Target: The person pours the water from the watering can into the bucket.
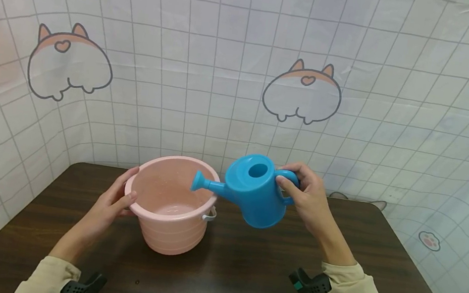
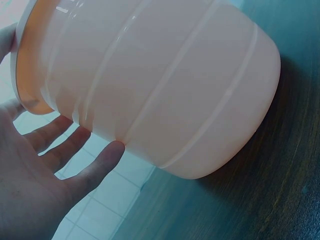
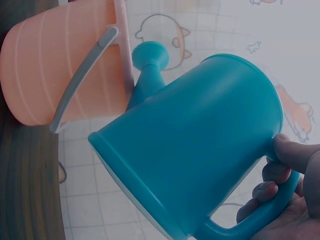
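Head: left hand (image 1: 108,205) touches bucket (image 1: 171,234), right hand (image 1: 309,197) watering-can (image 1: 263,205).

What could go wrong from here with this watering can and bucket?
Only the spout reaches over the pink bucket, so if the watering can drifts away, anything poured might land on the table. The right hand alone holds the handle, so the watering can could twist. The left hand touches one side of the bucket, so a bump might shift it.

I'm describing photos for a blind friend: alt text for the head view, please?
A person's right hand holds a blue watering can by its handle, spout over a pink bucket that the left hand holds. A gridded wall stands behind the dark table.
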`<state>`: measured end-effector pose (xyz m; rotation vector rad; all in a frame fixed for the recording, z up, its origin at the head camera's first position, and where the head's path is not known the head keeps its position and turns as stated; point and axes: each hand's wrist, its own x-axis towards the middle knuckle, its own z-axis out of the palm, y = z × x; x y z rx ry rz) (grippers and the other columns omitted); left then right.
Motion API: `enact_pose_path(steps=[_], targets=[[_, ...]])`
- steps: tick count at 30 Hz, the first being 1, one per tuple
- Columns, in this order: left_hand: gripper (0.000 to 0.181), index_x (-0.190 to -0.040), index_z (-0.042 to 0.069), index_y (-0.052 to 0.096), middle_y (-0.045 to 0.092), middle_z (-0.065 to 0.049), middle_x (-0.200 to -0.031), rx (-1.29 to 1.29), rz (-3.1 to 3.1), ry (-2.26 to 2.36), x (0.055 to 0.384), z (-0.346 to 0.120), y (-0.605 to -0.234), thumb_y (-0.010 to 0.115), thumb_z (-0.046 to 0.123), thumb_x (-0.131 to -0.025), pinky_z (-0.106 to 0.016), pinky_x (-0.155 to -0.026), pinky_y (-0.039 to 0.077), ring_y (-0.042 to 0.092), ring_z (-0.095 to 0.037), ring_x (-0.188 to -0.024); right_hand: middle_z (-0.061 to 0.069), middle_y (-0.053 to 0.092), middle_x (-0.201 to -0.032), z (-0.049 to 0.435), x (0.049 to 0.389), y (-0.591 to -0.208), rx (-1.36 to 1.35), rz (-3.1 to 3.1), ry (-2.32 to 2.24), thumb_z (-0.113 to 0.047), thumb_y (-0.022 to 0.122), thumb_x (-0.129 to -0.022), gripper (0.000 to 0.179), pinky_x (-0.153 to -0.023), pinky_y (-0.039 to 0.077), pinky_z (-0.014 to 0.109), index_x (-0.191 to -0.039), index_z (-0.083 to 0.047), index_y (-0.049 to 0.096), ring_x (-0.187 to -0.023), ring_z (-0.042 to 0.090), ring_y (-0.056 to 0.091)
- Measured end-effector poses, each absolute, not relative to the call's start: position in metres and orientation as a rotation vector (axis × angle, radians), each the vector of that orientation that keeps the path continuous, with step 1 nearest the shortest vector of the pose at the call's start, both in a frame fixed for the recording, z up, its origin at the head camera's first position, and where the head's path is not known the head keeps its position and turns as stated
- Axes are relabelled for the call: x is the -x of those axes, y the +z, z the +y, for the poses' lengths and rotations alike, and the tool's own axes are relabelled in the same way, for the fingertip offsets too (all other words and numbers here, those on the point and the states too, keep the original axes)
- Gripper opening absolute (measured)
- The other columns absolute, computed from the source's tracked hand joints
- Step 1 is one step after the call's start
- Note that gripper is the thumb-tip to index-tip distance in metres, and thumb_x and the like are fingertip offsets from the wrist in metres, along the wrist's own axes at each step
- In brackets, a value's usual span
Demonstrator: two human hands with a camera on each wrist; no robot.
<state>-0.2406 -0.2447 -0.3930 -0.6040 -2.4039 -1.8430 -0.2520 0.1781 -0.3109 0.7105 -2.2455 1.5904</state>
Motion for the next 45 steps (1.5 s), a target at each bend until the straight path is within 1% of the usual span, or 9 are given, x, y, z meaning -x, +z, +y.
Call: enact_pose_path(steps=[5,12,19,21,26,28,34,40,45], targets=[[0.055,-0.147,0.023,0.014,0.026,-0.019,-0.144,0.614,-2.395,-1.856,0.2404,-0.2444,-0.3929,0.038,0.016,-0.098,-0.029,-0.079,0.052,0.051,-0.007,-0.111,0.009,0.061,-0.099,0.1783,0.2513,-0.3104,-0.711,-2.243,1.601,-0.015,0.056,-0.090,0.023,-0.081,0.049,0.042,-0.109,-0.002,0.054,-0.088,0.017,0.058],[0.055,-0.147,0.024,0.015,0.025,-0.020,-0.144,0.622,-2.394,-1.848,0.2405,-0.2439,-0.3919,0.038,0.015,-0.098,-0.029,-0.078,0.052,0.050,0.001,-0.108,0.008,0.061,-0.098,0.1780,0.2504,-0.3091,-0.707,-2.247,1.600,-0.016,0.056,-0.091,0.022,-0.080,0.049,0.044,-0.109,-0.003,0.055,-0.088,0.022,0.058],[0.055,-0.147,0.025,0.014,0.025,-0.018,-0.145,0.609,-2.404,-1.845,0.2395,-0.2440,-0.3908,0.038,0.017,-0.098,-0.029,-0.078,0.052,0.051,-0.003,-0.109,0.006,0.061,-0.096,0.1787,0.2517,-0.3088,-0.704,-2.257,1.598,-0.017,0.056,-0.090,0.022,-0.079,0.049,0.042,-0.108,-0.004,0.056,-0.088,0.029,0.057],[0.055,-0.147,0.025,0.014,0.025,-0.018,-0.145,0.608,-2.410,-1.838,0.2393,-0.2440,-0.3906,0.038,0.018,-0.098,-0.029,-0.079,0.052,0.050,-0.002,-0.109,0.004,0.061,-0.096,0.1789,0.2519,-0.3089,-0.700,-2.258,1.598,-0.017,0.057,-0.090,0.022,-0.079,0.049,0.039,-0.108,-0.004,0.057,-0.088,0.028,0.057],[0.055,-0.147,0.025,0.014,0.025,-0.019,-0.145,0.614,-2.405,-1.845,0.2394,-0.2440,-0.3908,0.038,0.017,-0.098,-0.029,-0.078,0.052,0.051,0.001,-0.107,0.001,0.062,-0.096,0.1791,0.2518,-0.3088,-0.688,-2.267,1.589,-0.018,0.057,-0.090,0.022,-0.080,0.049,0.032,-0.107,-0.004,0.057,-0.087,0.016,0.058],[0.055,-0.147,0.025,0.014,0.025,-0.019,-0.145,0.613,-2.404,-1.849,0.2394,-0.2439,-0.3909,0.038,0.017,-0.098,-0.029,-0.078,0.052,0.051,0.001,-0.107,0.001,0.062,-0.096,0.1789,0.2514,-0.3086,-0.685,-2.270,1.587,-0.019,0.057,-0.090,0.023,-0.080,0.049,0.031,-0.107,-0.004,0.057,-0.087,0.014,0.058],[0.055,-0.147,0.026,0.014,0.025,-0.018,-0.145,0.611,-2.405,-1.849,0.2394,-0.2440,-0.3910,0.038,0.018,-0.098,-0.027,-0.079,0.051,0.050,-0.001,-0.109,0.002,0.062,-0.095,0.1779,0.2508,-0.3077,-0.689,-2.253,1.604,-0.018,0.058,-0.090,0.022,-0.078,0.049,0.032,-0.107,-0.004,0.057,-0.085,0.015,0.058],[0.055,-0.147,0.026,0.014,0.025,-0.017,-0.145,0.612,-2.400,-1.848,0.2400,-0.2449,-0.3917,0.038,0.016,-0.098,-0.027,-0.079,0.051,0.050,-0.008,-0.112,0.000,0.062,-0.092,0.1769,0.2511,-0.3083,-0.713,-2.218,1.615,-0.016,0.058,-0.089,0.021,-0.073,0.049,0.029,-0.106,-0.004,0.057,-0.082,0.015,0.057],[0.055,-0.147,0.025,0.014,0.025,-0.018,-0.145,0.602,-2.407,-1.846,0.2407,-0.2449,-0.3926,0.039,0.017,-0.098,-0.028,-0.079,0.051,0.049,-0.009,-0.114,-0.002,0.062,-0.092,0.1764,0.2500,-0.3080,-0.730,-2.207,1.613,-0.017,0.058,-0.089,0.022,-0.075,0.049,0.029,-0.107,-0.004,0.057,-0.084,0.015,0.057]])
